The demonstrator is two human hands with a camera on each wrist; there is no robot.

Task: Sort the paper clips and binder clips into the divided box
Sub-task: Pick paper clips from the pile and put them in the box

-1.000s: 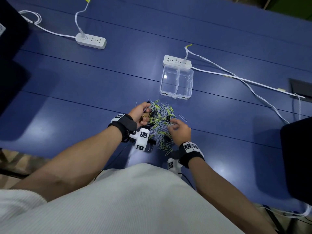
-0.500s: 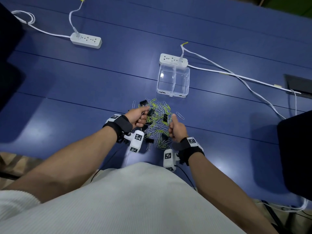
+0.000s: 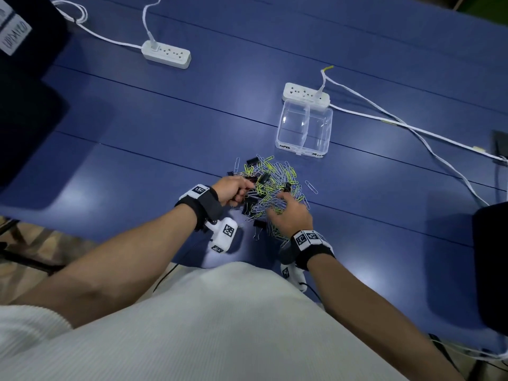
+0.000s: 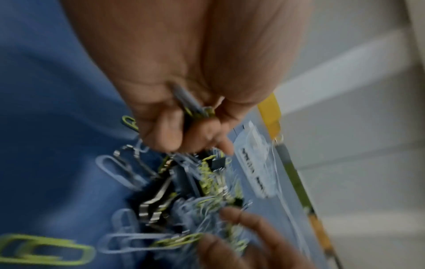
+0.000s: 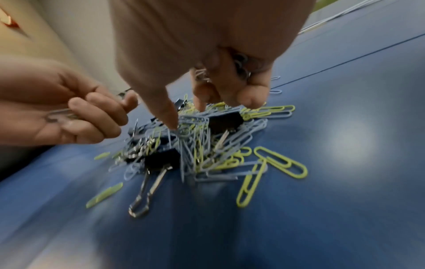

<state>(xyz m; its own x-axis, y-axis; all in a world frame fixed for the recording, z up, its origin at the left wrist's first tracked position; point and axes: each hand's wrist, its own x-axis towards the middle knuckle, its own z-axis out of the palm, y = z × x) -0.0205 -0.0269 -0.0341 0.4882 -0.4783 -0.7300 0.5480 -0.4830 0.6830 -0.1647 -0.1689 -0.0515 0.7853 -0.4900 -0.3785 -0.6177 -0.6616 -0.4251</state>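
From the head camera, both forearms reach forward over the blue table (image 3: 137, 149). The left hand (image 3: 233, 189) sits at the left edge of the pile of clips (image 3: 270, 188) with its fingers curled in. The right hand (image 3: 291, 215) lies palm down on the near right side of the pile, fingers bent into it. The divided box (image 3: 303, 130) stands just beyond the pile, touching a white power strip (image 3: 305, 95); another power strip (image 3: 166, 54) lies far left.

The left wrist view is blurred. The left hand (image 4: 184, 102) is closed around several paper clips (image 4: 190, 105) that poke out between its curled fingers. Black binder clips (image 4: 156, 200) and loose clips lie directly below it, the box (image 4: 255, 163) beyond.

In the right wrist view, the right hand (image 5: 207, 54) has a bunch of paper clips (image 5: 241, 65) tucked under its curled outer fingers, while the thumb and a fingertip dip into the top of the pile (image 5: 202, 142). A binder clip (image 5: 158, 163) lies at the pile's near edge. The left hand (image 5: 76, 109) holds its clips just left of the pile.
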